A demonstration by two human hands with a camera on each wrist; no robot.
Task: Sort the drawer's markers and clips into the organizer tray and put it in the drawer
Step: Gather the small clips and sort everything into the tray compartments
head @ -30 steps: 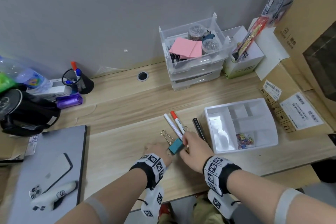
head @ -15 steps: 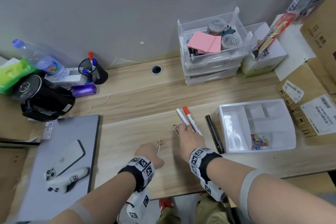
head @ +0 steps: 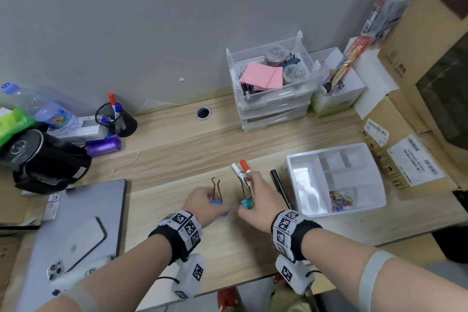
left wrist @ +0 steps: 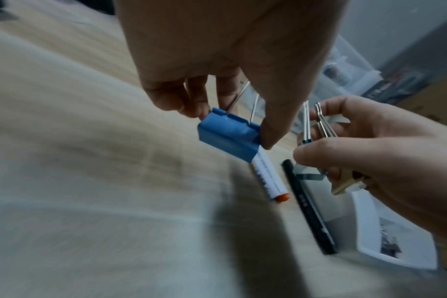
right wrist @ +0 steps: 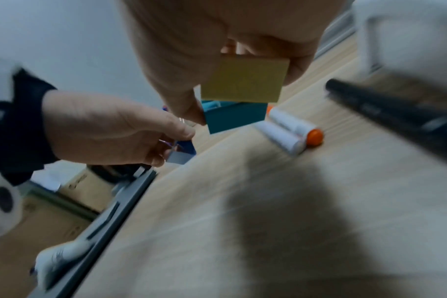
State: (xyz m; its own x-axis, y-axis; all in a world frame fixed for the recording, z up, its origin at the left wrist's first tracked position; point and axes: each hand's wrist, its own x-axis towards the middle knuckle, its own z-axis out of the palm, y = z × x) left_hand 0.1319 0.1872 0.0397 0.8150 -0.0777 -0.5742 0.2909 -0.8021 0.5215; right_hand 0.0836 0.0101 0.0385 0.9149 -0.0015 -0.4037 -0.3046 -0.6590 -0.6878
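Above the near desk (head: 177, 154), the left hand (head: 205, 204) pinches a blue binder clip (left wrist: 229, 137); just right, the right hand (head: 260, 200) pinches teal and yellow clips (right wrist: 239, 100), the organizer tray (head: 377, 200) farther right.

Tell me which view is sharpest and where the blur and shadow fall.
Head view: sharpest, evenly lit, edges bowed by the wide lens. Left wrist view: blue clip fairly crisp, desk smeared, dark shadow below. Right wrist view: blurriest; black marker streaked, shadow on the desk.
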